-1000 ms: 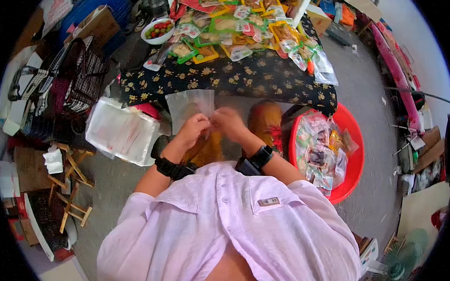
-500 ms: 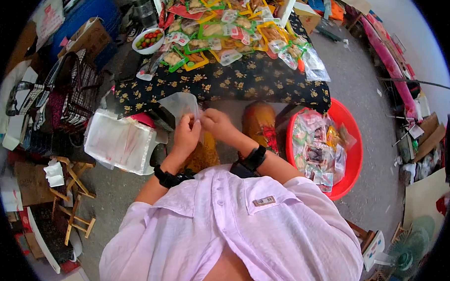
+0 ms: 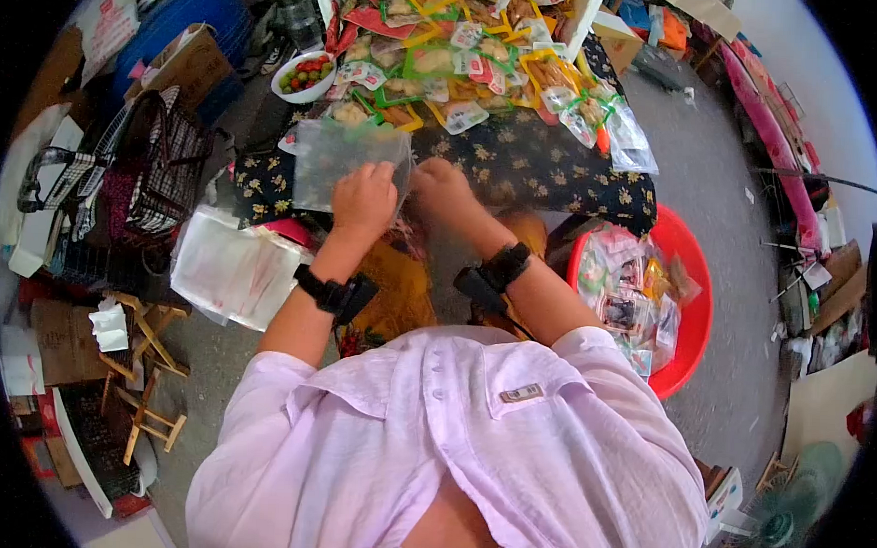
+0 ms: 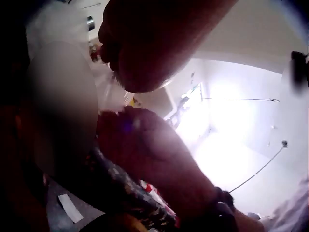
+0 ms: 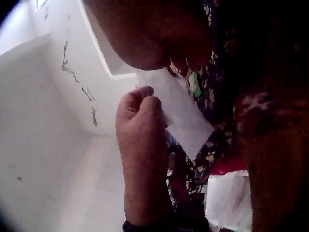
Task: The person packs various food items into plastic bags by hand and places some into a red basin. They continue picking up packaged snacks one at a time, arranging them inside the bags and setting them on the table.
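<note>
In the head view my left hand (image 3: pixel 366 202) pinches a clear, flat plastic bag (image 3: pixel 336 154) near its lower right side. The bag hangs over the near edge of the cloth-covered table. At the bag's right edge, my right hand (image 3: pixel 446 192) is blurred, its fingers curled at the film. Film (image 4: pixel 107 92) spans between both hands in the left wrist view. Seen from the right wrist, the left hand (image 5: pixel 140 116) grips the bag (image 5: pixel 178 111) between thumb and fingers, while the right hand (image 5: pixel 154 34) is dark at the top.
Many packaged foods (image 3: pixel 456 62) cover the table, whose dark flowered cloth (image 3: pixel 538 176) hangs in front. A white bowl of small fruits (image 3: pixel 305 76) stands at its left. A stack of clear bags (image 3: pixel 236 267) lies left of me; a red basin (image 3: pixel 693 312) with packets stands right.
Both hands have moved forward from above the lap to the table edge. The bag, bunched half a second ago, now lies spread flat towards the table.
</note>
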